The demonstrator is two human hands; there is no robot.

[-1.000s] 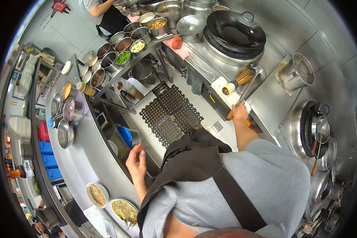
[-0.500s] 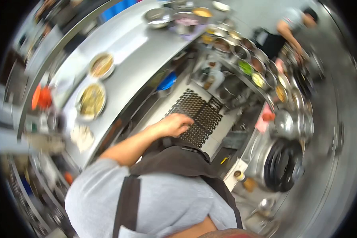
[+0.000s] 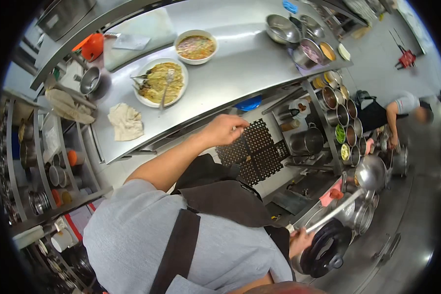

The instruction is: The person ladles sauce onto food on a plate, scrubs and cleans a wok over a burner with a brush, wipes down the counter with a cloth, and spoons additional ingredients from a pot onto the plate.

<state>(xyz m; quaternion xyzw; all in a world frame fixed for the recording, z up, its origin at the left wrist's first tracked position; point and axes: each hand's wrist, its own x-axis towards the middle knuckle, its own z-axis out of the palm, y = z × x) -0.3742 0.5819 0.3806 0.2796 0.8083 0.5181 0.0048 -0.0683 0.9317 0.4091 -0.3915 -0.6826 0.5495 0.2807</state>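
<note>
Has moved ladle point(image 3: 334, 212) off the counter since earlier. In head view, wraps right hand point(image 3: 301, 242) fingers around the ladle's near end, bowl point(image 3: 371, 173) well beyond fingertips; holds left hand point(image 3: 225, 131) empty, fingers loosely curled.

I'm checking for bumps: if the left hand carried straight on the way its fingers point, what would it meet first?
The left hand would pass above the floor mat, then probably meet the near rail of the pot rack; depth is unclear in this single view.
</note>
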